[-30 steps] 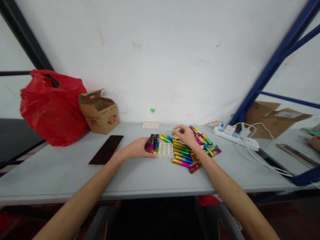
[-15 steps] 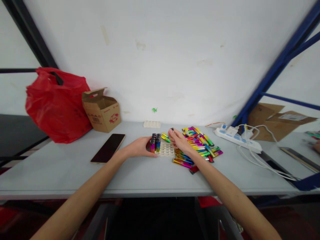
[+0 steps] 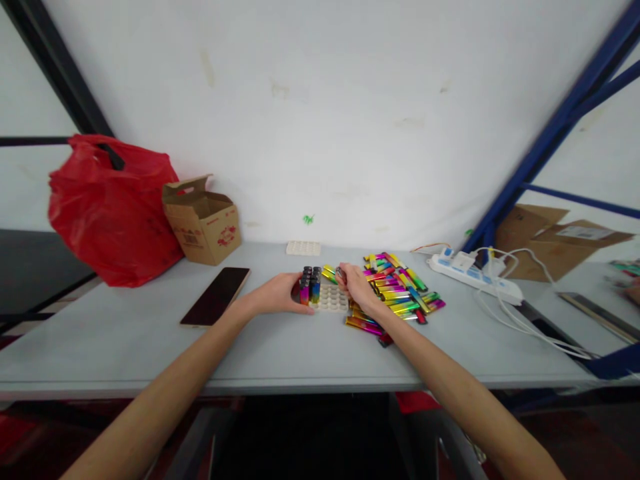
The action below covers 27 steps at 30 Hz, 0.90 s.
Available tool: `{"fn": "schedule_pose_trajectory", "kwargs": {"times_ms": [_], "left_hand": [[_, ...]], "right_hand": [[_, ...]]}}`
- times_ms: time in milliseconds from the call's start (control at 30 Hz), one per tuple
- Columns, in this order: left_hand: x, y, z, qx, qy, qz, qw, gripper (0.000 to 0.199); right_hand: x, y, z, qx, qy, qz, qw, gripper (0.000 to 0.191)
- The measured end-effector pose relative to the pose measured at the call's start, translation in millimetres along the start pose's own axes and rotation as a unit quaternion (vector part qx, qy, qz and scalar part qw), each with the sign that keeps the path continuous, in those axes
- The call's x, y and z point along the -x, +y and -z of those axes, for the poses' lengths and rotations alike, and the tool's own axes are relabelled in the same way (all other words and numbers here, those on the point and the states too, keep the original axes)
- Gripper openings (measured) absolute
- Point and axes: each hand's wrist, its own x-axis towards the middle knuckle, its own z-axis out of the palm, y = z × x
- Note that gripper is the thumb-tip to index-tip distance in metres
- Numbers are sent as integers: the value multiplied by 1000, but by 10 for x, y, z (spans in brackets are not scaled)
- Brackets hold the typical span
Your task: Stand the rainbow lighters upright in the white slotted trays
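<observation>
A cream tray with rows of round holes (image 3: 334, 298) lies on the table, several lighters (image 3: 311, 285) standing upright in its left end. Their caps are black and their bodies shiny, pink to blue. My left hand (image 3: 285, 293) curves around that end, thumb in front and fingers behind, gripping the tray beside the lighters. Over the tray's right part, my right hand (image 3: 357, 285) is closed on a lighter (image 3: 340, 272); only its dark top end shows past the fingers. A heap of metallic coloured lighters (image 3: 400, 290) lies right of the tray, partly behind my right hand and forearm.
A second cream tray (image 3: 303, 248) lies against the wall. To the left are a phone (image 3: 216, 297), an open carton (image 3: 205, 227) and a red plastic bag (image 3: 115, 213). A power strip (image 3: 475, 277) with cables lies at right, near flattened cardboard (image 3: 540, 243).
My right hand has turned and lowered slightly with the lighter, whose top sits lower now. The left hand stays in place at the tray.
</observation>
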Motion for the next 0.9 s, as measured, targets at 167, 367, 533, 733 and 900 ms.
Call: {"fn": "schedule_pose_trajectory", "kwargs": {"times_ms": [167,367,533,733,900], "left_hand": [[11,48,26,5,-7,4,1000,77],[13,33,17,16,-8,3,1000,76],[14,35,10,10,-6,7,1000,75],[26,65,29,18,-8,0,1000,70],[34,85,39,20,-8,-4,1000,72]], "right_hand": [[39,-63,36,21,-5,45,999,61],[118,-174,58,164,-5,181,970,44],[143,-236,92,315,17,287,905,26],[204,-295,91,254,-62,218,940,30],[203,-255,21,256,-95,205,940,31]]}}
